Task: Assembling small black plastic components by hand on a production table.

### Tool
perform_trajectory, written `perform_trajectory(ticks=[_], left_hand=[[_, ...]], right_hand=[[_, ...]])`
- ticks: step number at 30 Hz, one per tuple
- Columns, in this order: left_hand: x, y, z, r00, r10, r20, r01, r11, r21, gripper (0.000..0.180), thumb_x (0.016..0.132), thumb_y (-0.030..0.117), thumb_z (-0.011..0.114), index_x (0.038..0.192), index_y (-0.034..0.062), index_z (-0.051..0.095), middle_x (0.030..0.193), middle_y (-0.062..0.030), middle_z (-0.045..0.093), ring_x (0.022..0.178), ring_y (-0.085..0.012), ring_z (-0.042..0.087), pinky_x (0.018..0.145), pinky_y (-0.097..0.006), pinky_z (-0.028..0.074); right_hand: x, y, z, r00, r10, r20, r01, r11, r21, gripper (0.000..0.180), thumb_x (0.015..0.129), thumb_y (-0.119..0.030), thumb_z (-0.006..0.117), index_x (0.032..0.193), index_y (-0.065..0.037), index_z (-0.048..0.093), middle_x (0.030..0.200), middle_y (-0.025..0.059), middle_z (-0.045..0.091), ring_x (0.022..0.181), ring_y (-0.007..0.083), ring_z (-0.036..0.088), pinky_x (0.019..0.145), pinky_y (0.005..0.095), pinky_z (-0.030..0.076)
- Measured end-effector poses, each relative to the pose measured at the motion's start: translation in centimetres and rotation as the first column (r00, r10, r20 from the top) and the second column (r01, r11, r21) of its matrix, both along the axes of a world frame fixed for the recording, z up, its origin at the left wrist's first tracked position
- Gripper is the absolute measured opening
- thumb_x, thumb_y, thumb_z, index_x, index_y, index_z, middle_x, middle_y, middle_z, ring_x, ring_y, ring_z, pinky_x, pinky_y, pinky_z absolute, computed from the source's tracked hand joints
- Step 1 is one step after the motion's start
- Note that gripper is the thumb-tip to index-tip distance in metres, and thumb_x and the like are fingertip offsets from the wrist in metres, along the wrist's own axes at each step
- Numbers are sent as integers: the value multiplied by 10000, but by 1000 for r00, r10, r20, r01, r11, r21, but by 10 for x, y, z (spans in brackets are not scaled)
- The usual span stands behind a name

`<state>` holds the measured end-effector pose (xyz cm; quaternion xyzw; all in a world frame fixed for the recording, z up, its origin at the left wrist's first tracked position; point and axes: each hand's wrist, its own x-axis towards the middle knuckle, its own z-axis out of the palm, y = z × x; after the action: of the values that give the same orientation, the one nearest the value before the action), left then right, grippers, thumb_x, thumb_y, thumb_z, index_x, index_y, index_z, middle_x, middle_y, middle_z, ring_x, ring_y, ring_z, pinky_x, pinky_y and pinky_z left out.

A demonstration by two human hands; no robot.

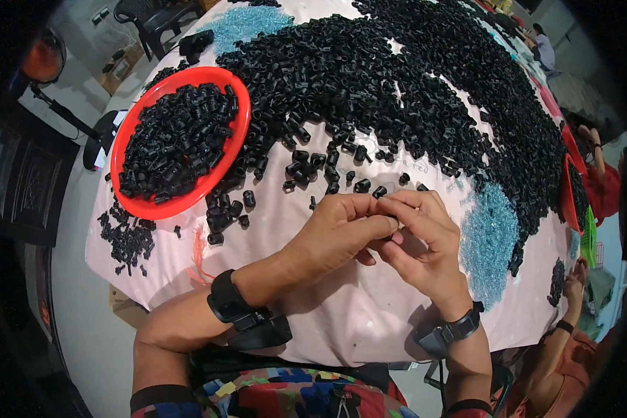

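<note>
My left hand (338,233) and my right hand (426,240) meet over the near part of the table, fingertips pinched together. Whatever lies between them is small and dark, mostly hidden behind the fingers. Just beyond the hands, loose short black plastic tube pieces (362,185) are scattered on the pale pink tablecloth (327,306). A large heap of the same black pieces (341,76) spreads across the far table. To the left stands a red plastic basin (242,132) filled with black pieces. Beside my right hand lies a pile of small clear-blue bits (490,244).
Another clear-blue pile (247,28) is at the far left. Tiny black parts (127,240) and pink-orange string (198,254) lie near the left edge. People's arms (571,292) reach in from the right, near a green basket (589,237). A fan (43,59) stands left.
</note>
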<state>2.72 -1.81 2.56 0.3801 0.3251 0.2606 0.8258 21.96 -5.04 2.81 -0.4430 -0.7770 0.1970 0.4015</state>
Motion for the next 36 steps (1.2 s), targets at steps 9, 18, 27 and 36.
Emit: perform_trajectory(ticks=[9,18,27,36], left_hand=[[-5,1,-4,991,-119,55,122,991,-61,278,1035,288,619,1179,63,694,1056,-4,708,876,-63,649,762,-244,529],[-4,0,-19,986,-153,73,147,985,86,354,1073,318,528,1181,24,693,1034,-37,727,932,-99,687,794,-267,583],[-4,-1,-19,983,-169,65,163,983,86,362,1080,307,538,1194,-3,686,1077,-65,731,955,-106,688,814,-263,572],[3,-8,-13,996,-57,65,56,998,20,328,1081,341,525,1090,77,719,989,16,715,852,-44,638,764,-244,513]], right_hand=[[7,1,-5,998,-16,67,12,998,61,493,697,-7,830,1177,-3,715,1098,130,696,939,276,644,776,351,541],[10,2,-7,996,19,85,-26,997,78,427,728,-87,833,1130,2,717,1026,121,710,857,261,639,751,343,533],[12,5,-3,986,48,162,-73,986,152,439,709,-106,848,1108,14,709,1004,134,708,805,253,634,694,334,531],[8,5,-4,993,61,102,-74,988,138,490,682,-41,838,1151,2,707,1088,142,693,911,278,643,781,357,534]])
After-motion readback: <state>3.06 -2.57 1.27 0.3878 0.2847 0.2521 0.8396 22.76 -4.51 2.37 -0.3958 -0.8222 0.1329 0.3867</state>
